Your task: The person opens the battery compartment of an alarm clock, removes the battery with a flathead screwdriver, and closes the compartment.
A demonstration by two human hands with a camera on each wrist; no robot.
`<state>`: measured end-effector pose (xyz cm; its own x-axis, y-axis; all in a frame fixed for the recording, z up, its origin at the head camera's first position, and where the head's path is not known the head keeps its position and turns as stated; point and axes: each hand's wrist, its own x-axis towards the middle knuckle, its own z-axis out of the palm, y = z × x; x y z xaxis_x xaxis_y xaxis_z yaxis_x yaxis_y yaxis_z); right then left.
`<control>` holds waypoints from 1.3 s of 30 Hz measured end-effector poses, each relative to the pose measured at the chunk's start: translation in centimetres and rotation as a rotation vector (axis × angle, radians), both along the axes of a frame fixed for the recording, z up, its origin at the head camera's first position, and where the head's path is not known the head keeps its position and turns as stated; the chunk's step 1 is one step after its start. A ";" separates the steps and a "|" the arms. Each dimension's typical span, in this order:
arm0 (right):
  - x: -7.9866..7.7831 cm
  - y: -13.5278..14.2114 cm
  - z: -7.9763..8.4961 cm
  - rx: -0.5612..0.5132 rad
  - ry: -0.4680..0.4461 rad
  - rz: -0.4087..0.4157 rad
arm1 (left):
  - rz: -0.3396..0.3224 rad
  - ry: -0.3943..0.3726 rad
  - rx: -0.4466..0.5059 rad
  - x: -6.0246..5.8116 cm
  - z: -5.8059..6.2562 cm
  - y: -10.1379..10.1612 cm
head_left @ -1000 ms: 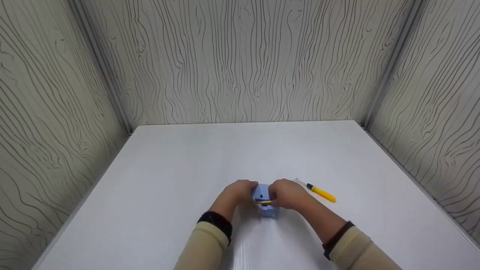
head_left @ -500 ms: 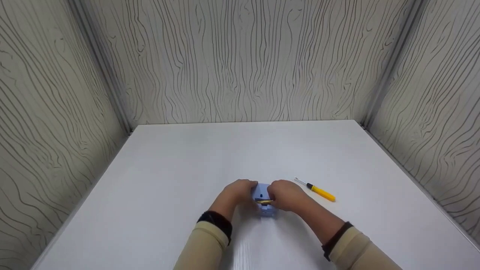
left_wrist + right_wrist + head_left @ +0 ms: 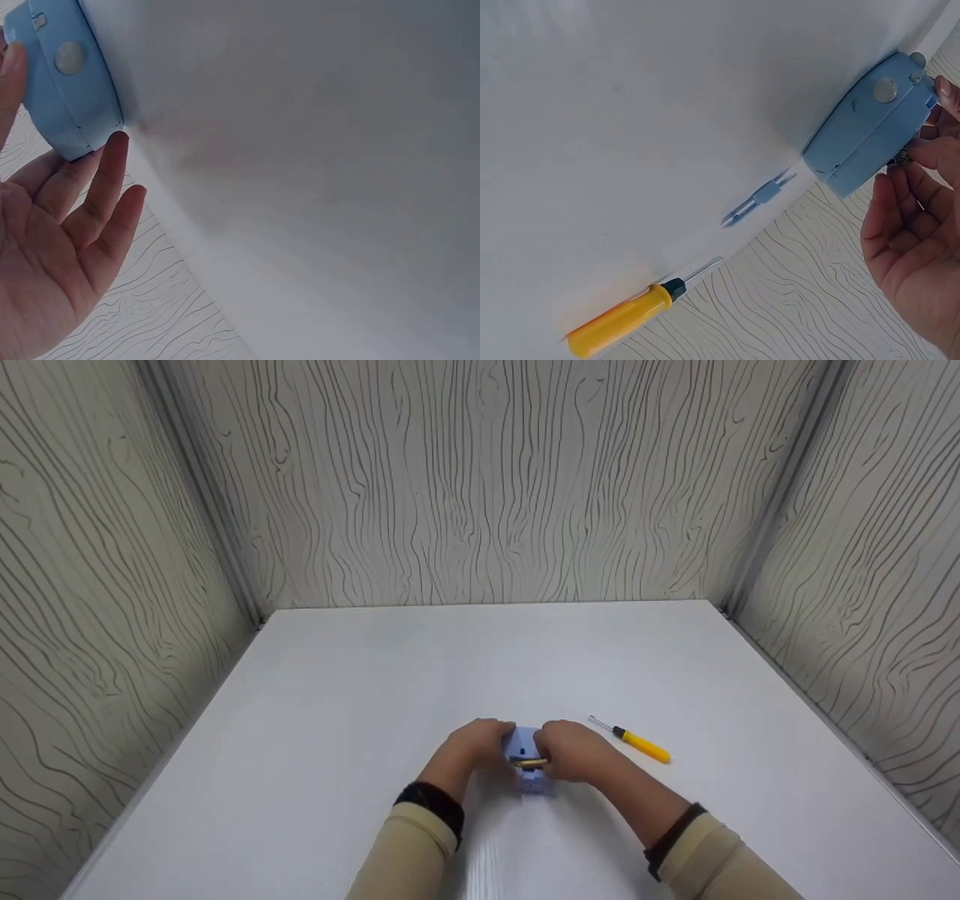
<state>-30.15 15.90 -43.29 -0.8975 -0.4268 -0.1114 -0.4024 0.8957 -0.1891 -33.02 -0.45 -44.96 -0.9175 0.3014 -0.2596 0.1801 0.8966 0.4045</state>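
Note:
A light blue plastic device with rounded sides sits on the table in front of me, its near end toward me. My left hand grips its left side; in the left wrist view the thumb lies on the blue casing and the other fingers spread near its end. From the right, my right hand pinches a small gold-and-black battery that lies across a dark opening in the device. In the right wrist view a metal spring shows by the right thumb; the fingers hide most of the battery.
A screwdriver with a yellow handle lies right of my right hand, its shaft pointing away to the left. Beside it in the right wrist view is a small blue slotted plastic piece. Wood-grain panels border the white table.
My right hand has shifted slightly left and toward me. The battery's right end has tilted up a little over the opening. The left hand and the device have stayed nearly still.

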 end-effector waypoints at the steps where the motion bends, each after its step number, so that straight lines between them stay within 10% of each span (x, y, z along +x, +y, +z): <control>1: 0.0 0.0 0.0 -0.004 -0.007 -0.003 | 0.001 -0.001 0.003 0.0 0.0 0.0; 39: -1.7 3.3 2.3 -0.152 0.018 -0.107 | 0.060 -0.038 0.042 0.4 0.2 0.1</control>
